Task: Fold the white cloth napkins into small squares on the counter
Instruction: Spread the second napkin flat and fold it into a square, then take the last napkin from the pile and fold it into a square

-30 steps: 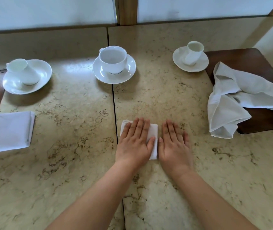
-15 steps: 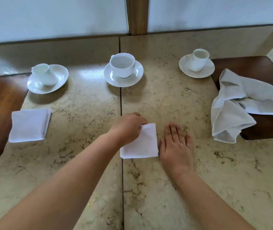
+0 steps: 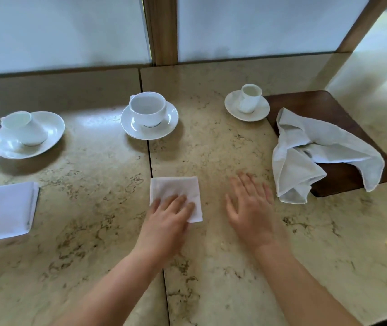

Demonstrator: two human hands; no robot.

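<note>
A small folded white napkin square lies flat in the middle of the marble counter. My left hand rests on its near half with fingers spread flat. Apart from the napkin, to its right, my right hand is flat with straight fingers just above or on the bare marble. An unfolded, crumpled white napkin lies at the right, draped over a dark wooden board. Another folded napkin sits at the left edge.
Three white cups on saucers stand along the back: one at the left, one in the middle, a small one at the right. A seam splits the counter. A glass partition with a wooden post rises behind.
My left hand let go of the napkin's far corner and now lies flat on its near half. My right hand has shifted right, away from the napkin.
</note>
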